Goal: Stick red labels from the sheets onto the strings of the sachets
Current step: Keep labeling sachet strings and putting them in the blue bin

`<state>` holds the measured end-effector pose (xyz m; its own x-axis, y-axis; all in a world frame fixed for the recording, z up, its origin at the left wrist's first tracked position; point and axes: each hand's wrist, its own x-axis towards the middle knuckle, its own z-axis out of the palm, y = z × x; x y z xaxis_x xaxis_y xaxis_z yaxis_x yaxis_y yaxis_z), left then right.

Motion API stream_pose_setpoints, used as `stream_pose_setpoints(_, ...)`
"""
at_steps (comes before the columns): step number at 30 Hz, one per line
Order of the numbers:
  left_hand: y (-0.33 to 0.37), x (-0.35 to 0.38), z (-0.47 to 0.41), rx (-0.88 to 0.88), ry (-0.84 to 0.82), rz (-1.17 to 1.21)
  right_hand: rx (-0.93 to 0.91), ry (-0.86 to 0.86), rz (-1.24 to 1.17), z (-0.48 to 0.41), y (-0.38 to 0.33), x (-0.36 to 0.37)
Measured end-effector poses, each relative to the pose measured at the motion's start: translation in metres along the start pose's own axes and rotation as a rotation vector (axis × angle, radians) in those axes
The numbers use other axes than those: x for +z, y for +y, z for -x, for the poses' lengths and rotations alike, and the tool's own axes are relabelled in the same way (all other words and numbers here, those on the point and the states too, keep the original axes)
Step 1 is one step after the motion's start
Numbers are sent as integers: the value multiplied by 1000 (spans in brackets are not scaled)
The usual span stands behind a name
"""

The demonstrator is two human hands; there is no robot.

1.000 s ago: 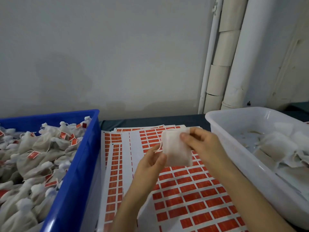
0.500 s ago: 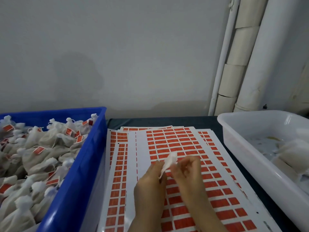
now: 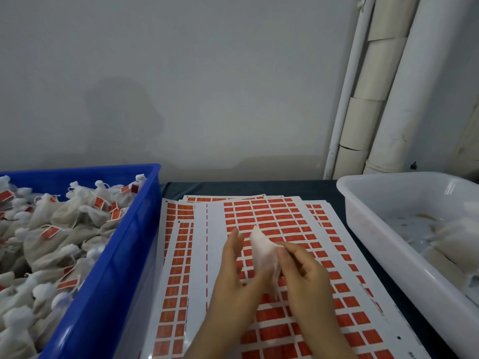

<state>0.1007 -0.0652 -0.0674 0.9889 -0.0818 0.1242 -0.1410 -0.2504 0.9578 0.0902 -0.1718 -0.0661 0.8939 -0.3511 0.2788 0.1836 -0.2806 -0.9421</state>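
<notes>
On your far left stands the blue bin (image 3: 121, 242), heaped with tied white sachets (image 3: 64, 229), many of them carrying a red label (image 3: 50, 232) on the string. Just beside the bin's right wall, the label sheets (image 3: 274, 213) lie fanned in a loose stack on the dark table (image 3: 233, 187), the top sheet covered in rows of red labels. Your left hand (image 3: 233, 278) hovers over that top sheet with its fingers straight and pointing away from you, not wrapped round anything; only the thumb reaches right and rests against the lower part of the single sachet (image 3: 261, 250) between your hands. That sachet is flat and white, tilted with one corner pointing up, and it is held above the middle of the top sheet, not lying on it. Your right hand (image 3: 305, 278) has the real hold: thumb and forefinger pinch the sachet's right edge while the other fingers curl loosely below. The sachet's string cannot be made out here. To your right the white tub (image 3: 383, 244) sits close to the sheets, with flat pale sachets (image 3: 451, 242) blurred inside. Behind it, white pipes (image 3: 404, 99) run up the wall.
</notes>
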Motion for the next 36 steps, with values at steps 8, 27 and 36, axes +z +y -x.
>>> stream_pose_setpoints(8,-3,-15,-1,-116,30,318,-49,-119,-15,4,-5,-8)
stream_pose_setpoints(27,-3,-13,2,-179,165,144,-190,-87,90,4,0,-8)
stream_pose_setpoints(36,-5,-13,2,-136,160,169,-113,-53,100,6,2,-4)
